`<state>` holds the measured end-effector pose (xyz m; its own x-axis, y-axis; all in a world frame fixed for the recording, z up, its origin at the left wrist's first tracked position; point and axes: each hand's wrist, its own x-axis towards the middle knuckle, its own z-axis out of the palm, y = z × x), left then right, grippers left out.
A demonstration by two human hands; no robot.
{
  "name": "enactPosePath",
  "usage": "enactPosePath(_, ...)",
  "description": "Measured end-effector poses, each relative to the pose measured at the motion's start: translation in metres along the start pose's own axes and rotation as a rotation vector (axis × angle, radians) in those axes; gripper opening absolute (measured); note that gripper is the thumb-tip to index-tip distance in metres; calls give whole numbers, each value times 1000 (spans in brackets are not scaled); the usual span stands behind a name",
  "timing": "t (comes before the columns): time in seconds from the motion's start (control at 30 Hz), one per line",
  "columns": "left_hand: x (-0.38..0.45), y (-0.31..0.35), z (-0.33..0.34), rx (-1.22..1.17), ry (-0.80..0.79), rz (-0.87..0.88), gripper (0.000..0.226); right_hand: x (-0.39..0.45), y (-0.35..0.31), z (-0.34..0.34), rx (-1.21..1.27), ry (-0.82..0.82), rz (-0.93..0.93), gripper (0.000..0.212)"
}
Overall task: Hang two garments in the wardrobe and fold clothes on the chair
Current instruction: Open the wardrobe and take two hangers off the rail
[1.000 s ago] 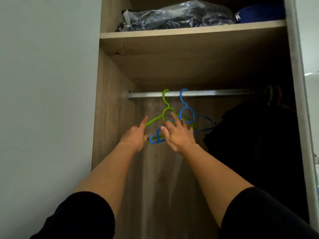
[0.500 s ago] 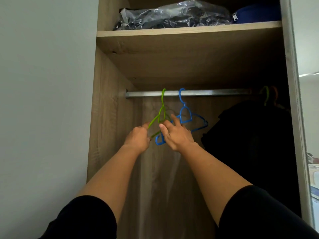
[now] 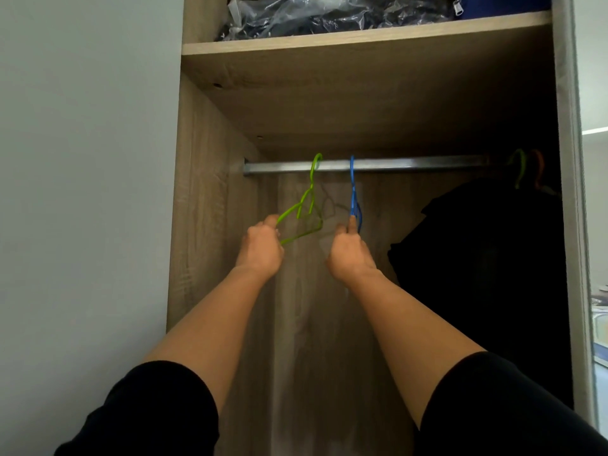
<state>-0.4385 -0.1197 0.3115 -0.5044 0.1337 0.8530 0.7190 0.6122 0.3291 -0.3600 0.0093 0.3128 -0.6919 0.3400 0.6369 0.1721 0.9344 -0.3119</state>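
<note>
Two bare plastic hangers hook over the metal rail (image 3: pixel 411 164) inside the wooden wardrobe (image 3: pixel 204 199). My left hand (image 3: pixel 261 246) grips the near end of the green hanger (image 3: pixel 307 205), which is turned slantwise. My right hand (image 3: pixel 350 255) is closed on the lower end of the blue hanger (image 3: pixel 353 192), which I see edge-on. The two hangers hang apart from each other. No garment is in either hand, and no chair is in view.
Dark garments (image 3: pixel 487 258) hang at the right end of the rail on a green hanger hook (image 3: pixel 519 167) and an orange hanger hook (image 3: pixel 538 167). The shelf (image 3: pixel 362 37) above holds a clear plastic bag of clothes (image 3: pixel 329 13) and a blue bag (image 3: pixel 503 3). A pale wall (image 3: pixel 85 192) stands to the left.
Both hands have closed on the hangers and pulled them apart: the green one leftward, the blue one rightward and turned edge-on. Before, the hangers overlapped with my fingers spread over them.
</note>
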Motion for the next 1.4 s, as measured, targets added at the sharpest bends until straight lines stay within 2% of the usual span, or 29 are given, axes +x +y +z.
enactPosePath(0.1, 0, 3, -5, -27, 52, 5, 37, -1, 5, -1, 6, 6, 3, 66)
enactPosePath(0.33, 4, 20, -16, -88, 184, -22, 42, 1, 14, -7, 32, -17, -29, 62)
enactPosePath(0.53, -6, 34, -29, -98, 214, -13, 40, -2, 23, -11, 59, -28, -85, 70)
enactPosePath(0.6, -16, 38, -36, -92, 226, -21, 46, -5, 24, -13, 26, -23, -117, 73)
enactPosePath(0.77, -46, 46, -64, 52, 269, 25, 57, -24, 21, -29, -59, 40, -222, 71)
enactPosePath(0.9, -74, 52, -91, 96, 316, 47, 51, -48, 11, -41, -14, 195, -349, 66)
enactPosePath(1.03, -106, 57, -131, 159, 330, 46, 40, -72, -8, -54, 38, 219, -447, 61)
enactPosePath(1.17, -141, 68, -192, 78, 322, -36, 31, -91, -34, -72, 119, 211, -500, 58)
enactPosePath(1.4, -225, 99, -302, 152, 410, -154, 15, -149, -79, -102, 356, 38, -510, 64)
